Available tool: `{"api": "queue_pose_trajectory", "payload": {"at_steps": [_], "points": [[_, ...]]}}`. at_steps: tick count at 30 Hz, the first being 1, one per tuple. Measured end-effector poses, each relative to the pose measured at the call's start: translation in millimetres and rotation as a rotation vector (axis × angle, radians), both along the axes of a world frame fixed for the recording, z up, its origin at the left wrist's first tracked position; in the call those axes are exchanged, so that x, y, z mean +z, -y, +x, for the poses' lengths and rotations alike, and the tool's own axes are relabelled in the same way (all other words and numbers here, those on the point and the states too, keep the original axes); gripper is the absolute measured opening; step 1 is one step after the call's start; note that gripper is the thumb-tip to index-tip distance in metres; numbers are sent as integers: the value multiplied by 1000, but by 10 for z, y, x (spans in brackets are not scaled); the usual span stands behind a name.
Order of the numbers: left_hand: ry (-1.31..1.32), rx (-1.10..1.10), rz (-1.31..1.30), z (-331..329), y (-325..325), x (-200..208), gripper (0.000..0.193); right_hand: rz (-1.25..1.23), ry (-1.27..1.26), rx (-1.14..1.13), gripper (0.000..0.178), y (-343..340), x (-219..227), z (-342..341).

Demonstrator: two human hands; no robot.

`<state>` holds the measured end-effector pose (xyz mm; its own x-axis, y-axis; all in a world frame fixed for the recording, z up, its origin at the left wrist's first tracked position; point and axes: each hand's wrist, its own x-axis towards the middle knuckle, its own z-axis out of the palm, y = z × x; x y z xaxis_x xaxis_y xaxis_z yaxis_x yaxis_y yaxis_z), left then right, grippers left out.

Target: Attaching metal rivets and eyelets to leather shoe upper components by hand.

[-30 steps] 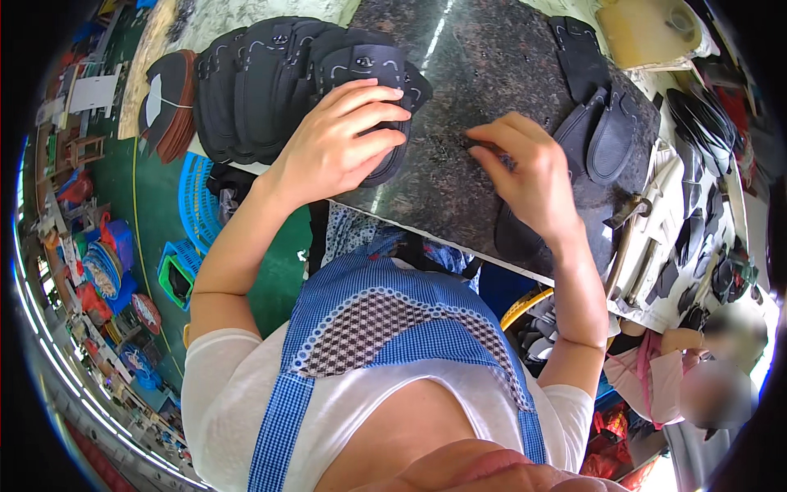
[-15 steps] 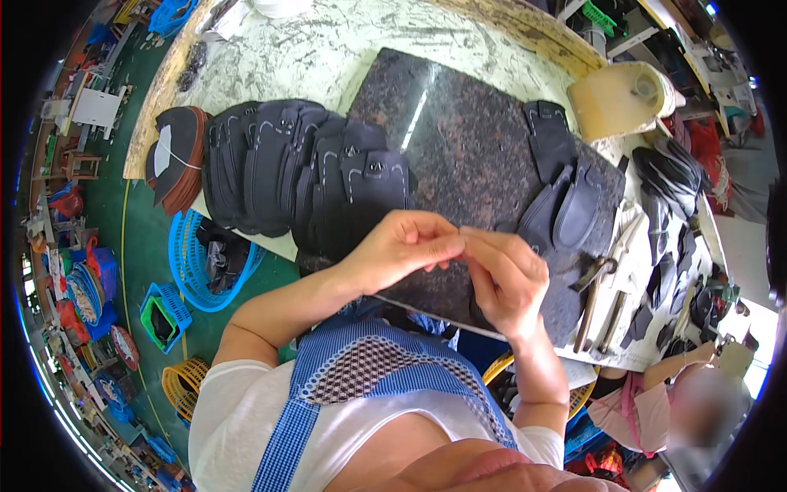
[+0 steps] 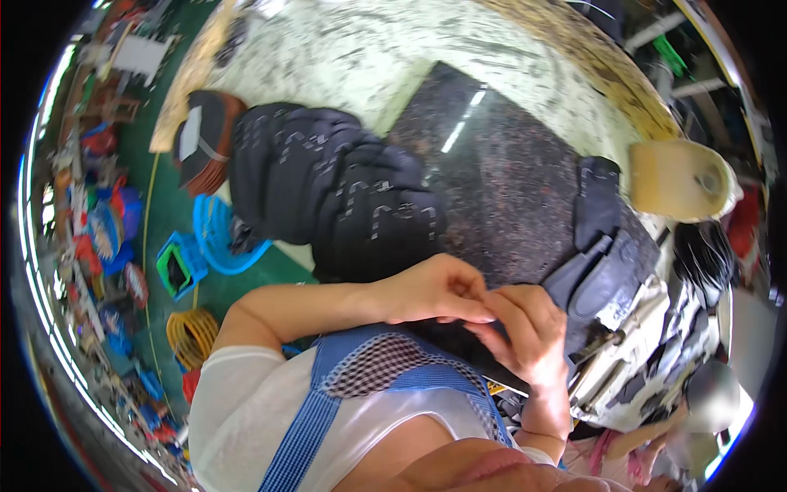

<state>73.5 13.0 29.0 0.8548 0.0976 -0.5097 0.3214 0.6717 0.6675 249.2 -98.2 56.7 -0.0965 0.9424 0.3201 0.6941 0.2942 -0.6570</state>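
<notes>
My left hand (image 3: 441,291) and my right hand (image 3: 529,328) meet fingertip to fingertip above the near edge of a dark speckled stone slab (image 3: 500,156). Both are closed in a pinch; whatever lies between the fingers, if anything, is too small to see. Left of the slab, partly overlapping it, lies a fanned row of black shaped pieces (image 3: 328,180) with white marks along their edges. Several more black pieces (image 3: 598,271) rest on the slab's right side, beyond my right hand.
A bundle of brown-edged pieces (image 3: 209,139) sits at the worktable's left end. At right stand a cloudy plastic container (image 3: 676,180) and a stack of black strips (image 3: 703,254). Blue baskets (image 3: 221,246) are on the green floor. Another person (image 3: 631,447) is at lower right.
The whole view has shifted, so the slab and table sit lower and farther right. My hands stay pinched together, now closer to my body.
</notes>
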Motion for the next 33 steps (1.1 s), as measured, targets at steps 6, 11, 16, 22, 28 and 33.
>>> {"api": "queue_pose_trajectory", "payload": {"at_steps": [6, 11, 16, 22, 28, 33], "points": [[25, -90, -116, 34, 125, 61, 23, 26, -41, -61, 28, 395, 26, 57], [-27, -214, -176, 131, 328, 122, 18, -29, -275, -167, 19, 843, -36, 3], [110, -290, 17, 422, 650, -24, 21, -161, -258, -431, 18, 1254, 48, -104], [137, -73, 1933, 617, 588, -330, 70, -153, -795, -789, 22, 1579, -172, -111], [249, 37, 1597, 558, 736, -378, 48, -100, -936, -745, 23, 1562, -322, -105], [242, 118, 569, 509, 821, -151, 38, 3, -877, -720, 31, 1328, -248, -201]]}}
